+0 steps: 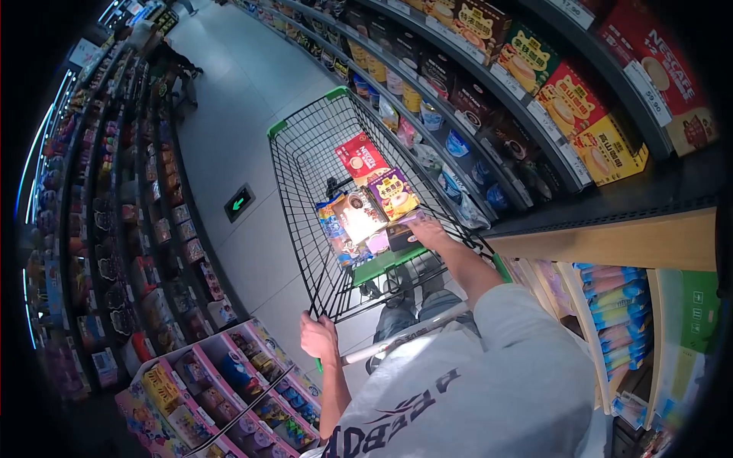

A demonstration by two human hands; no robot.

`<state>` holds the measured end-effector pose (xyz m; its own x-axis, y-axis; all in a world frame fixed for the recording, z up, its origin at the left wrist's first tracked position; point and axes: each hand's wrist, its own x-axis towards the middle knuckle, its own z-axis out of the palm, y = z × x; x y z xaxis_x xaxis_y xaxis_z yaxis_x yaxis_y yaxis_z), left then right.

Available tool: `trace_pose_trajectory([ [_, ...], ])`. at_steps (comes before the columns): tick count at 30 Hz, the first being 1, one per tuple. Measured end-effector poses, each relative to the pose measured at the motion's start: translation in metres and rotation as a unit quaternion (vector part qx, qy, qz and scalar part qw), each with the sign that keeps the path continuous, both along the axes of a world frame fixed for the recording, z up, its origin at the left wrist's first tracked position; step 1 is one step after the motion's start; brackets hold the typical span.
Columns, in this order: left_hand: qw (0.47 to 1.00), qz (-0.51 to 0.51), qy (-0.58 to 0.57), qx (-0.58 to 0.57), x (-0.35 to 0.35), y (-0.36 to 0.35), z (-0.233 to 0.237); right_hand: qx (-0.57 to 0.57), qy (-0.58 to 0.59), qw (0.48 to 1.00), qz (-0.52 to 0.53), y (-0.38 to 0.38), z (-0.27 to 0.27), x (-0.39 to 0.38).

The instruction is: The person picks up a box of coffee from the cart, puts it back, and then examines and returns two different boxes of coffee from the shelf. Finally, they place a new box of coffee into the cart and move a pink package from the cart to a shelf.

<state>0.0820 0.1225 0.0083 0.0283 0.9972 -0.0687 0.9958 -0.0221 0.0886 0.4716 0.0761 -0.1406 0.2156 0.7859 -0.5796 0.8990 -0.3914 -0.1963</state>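
My left hand [318, 336] is closed around the left end of the handle of a black wire shopping cart [294, 191] with green corners. My right hand [429, 231] reaches into the basket, its fingers closed at the edge of a dark box [403, 238]; part of the grip is hidden. Beside that box lie a purple and yellow coffee box [394, 193] and a brightly lit pale box [357, 217]. A red Nescafe box [362, 158] rests farther forward. A blue snack bag [333, 221] leans along the left.
Shelves of coffee boxes [561, 99] rise close on my right, above a wooden ledge [611, 238]. Snack shelves [107, 206] line the left, with a pink display bin [221, 382] near me. A floor arrow sign [239, 203] marks the aisle; a person [172, 65] is farther down.
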Motion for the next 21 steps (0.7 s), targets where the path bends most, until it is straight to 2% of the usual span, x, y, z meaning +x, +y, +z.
trace_pose_trajectory([
  [2, 1.000, 0.005, 0.003, -0.006, 0.001, 0.009, 0.003, 0.034, -0.030, 0.999, 0.010, 0.005, -0.005, -0.002],
  [6, 1.000, -0.014, -0.008, 0.006, -0.010, 0.024, -0.001, 0.051, 0.010, 0.999, -0.007, 0.018, -0.001, -0.001],
  [8, 1.000, -0.021, -0.008, 0.000, -0.015, 0.033, -0.004, 0.133, 0.049, 0.988, -0.058, 0.020, 0.013, 0.001],
  [12, 0.999, -0.036, -0.019, 0.011, -0.023, 0.047, -0.008, 0.355, 0.132, 0.904, -0.197, 0.009, 0.073, 0.012],
  [15, 0.999, -0.034, -0.024, 0.012, -0.020, 0.058, -0.007, 0.406, 0.120, 0.866, -0.267, -0.007, 0.106, 0.024],
  [18, 0.997, -0.059, -0.046, 0.013, -0.024, 0.064, -0.006, 0.424, 0.172, 0.817, -0.351, -0.028, 0.145, 0.031],
  [21, 0.996, -0.064, -0.057, -0.002, -0.024, 0.067, -0.002, 0.484, 0.284, 0.721, -0.407, -0.048, 0.162, 0.035],
])
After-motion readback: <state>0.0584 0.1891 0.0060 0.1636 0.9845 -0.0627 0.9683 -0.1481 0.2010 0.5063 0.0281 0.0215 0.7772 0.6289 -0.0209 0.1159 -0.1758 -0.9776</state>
